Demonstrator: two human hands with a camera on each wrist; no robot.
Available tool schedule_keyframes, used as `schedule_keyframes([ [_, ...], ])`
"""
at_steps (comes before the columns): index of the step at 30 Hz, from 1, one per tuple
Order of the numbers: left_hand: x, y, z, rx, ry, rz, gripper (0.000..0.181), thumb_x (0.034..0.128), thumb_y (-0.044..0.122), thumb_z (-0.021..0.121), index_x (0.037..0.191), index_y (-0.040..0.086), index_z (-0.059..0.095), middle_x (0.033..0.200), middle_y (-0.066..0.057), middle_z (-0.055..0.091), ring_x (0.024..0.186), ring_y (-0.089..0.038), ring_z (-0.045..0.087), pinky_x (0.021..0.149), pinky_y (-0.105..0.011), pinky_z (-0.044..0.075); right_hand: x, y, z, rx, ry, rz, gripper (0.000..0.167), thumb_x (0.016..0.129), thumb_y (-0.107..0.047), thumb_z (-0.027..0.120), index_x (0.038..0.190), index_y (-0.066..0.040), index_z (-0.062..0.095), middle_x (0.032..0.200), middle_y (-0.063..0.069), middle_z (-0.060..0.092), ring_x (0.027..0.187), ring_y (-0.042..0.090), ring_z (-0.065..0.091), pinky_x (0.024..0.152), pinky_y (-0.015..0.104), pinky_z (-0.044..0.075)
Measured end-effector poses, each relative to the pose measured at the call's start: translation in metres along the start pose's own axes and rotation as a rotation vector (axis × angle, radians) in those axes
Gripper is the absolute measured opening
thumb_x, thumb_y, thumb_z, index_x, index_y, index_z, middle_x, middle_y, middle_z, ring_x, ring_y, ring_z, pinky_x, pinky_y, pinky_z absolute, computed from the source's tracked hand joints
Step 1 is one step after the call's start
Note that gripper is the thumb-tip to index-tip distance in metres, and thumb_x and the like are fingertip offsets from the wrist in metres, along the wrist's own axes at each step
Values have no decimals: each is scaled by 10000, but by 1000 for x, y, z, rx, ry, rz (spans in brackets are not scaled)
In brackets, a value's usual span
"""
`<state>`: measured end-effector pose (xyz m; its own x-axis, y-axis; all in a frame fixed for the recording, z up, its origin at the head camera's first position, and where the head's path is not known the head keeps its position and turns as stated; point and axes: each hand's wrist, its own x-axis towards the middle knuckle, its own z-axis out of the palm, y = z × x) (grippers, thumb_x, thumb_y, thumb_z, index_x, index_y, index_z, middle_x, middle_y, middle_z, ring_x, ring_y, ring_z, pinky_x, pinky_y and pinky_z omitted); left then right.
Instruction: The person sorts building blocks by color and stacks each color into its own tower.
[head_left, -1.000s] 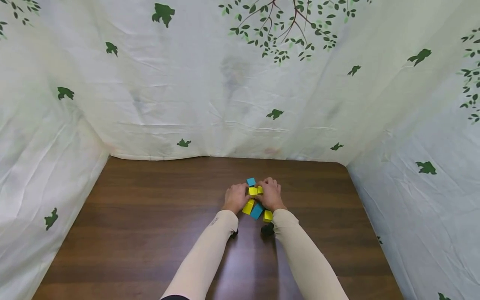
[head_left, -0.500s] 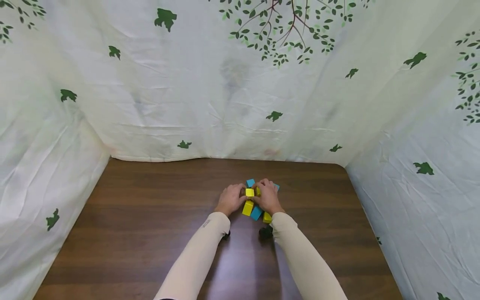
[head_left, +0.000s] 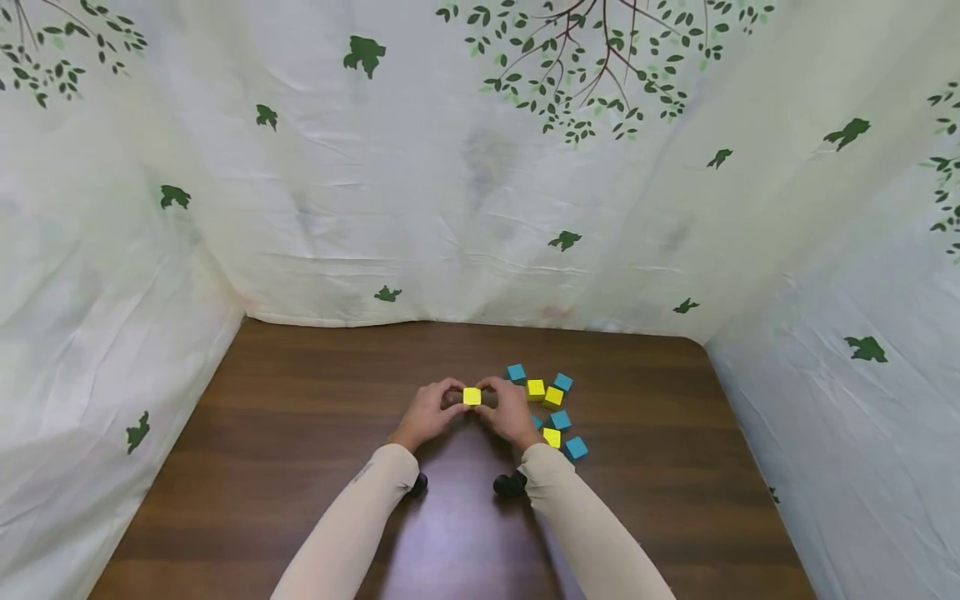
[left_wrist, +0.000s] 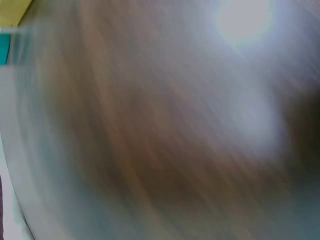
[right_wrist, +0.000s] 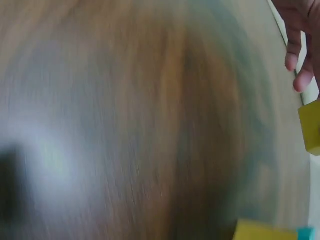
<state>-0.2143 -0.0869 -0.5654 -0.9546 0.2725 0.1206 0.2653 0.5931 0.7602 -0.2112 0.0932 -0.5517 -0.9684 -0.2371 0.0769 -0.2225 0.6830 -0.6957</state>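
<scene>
Between the two hands is a yellow cube (head_left: 472,396), pinched from its left side by the fingertips and thumb of the left hand (head_left: 429,412) and from its right side by those of the right hand (head_left: 512,411). In the right wrist view a yellow cube (right_wrist: 311,127) shows at the right edge, below the fingers of a hand (right_wrist: 304,47). A yellow block (left_wrist: 12,11) and a teal one (left_wrist: 4,49) are cut off at the left wrist view's corner. Both wrist views are blurred.
Right of the hands lie several loose cubes, among them a blue one (head_left: 515,373), yellow ones (head_left: 535,389) and a blue one (head_left: 576,448) nearer the front. White leaf-patterned cloth (head_left: 465,208) stands behind the brown table (head_left: 337,375) and along both sides.
Both hands have moved left, away from the group of cubes, with a yellow cube between them. More cubes beside the right hand are uncovered. The head view has shifted slightly.
</scene>
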Motion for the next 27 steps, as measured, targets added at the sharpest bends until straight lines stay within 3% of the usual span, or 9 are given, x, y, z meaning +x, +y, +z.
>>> schedule_keyframes([
  [7,-25,-25,-27,-7,59,-16,292,833,151,754,1095,63,658,965,-73,691,836,-212,620,795,-433,495,1,-24,38,84,23,-21,295,826,-103,764,1098,-83,653,1068,65,669,1002,240,607,899,419,482],
  [14,-47,-44,-45,-45,103,-52,296,820,74,754,1099,34,662,871,-88,676,732,-177,614,707,-377,511,3,-46,69,191,5,2,285,809,-70,773,1070,-60,658,983,75,672,892,211,635,781,319,525],
  [21,-56,-56,-44,-42,145,-101,310,807,41,757,1105,36,674,868,-76,684,742,-182,621,712,-381,520,6,-49,88,244,39,35,288,763,-18,798,1023,-46,677,877,43,678,799,140,634,732,271,522],
  [27,-58,-61,-42,-89,170,-191,344,798,35,766,1132,31,687,861,-66,674,778,-193,608,742,-363,501,5,-52,98,322,47,78,301,748,25,792,1017,-24,668,861,66,683,769,138,656,728,266,537],
])
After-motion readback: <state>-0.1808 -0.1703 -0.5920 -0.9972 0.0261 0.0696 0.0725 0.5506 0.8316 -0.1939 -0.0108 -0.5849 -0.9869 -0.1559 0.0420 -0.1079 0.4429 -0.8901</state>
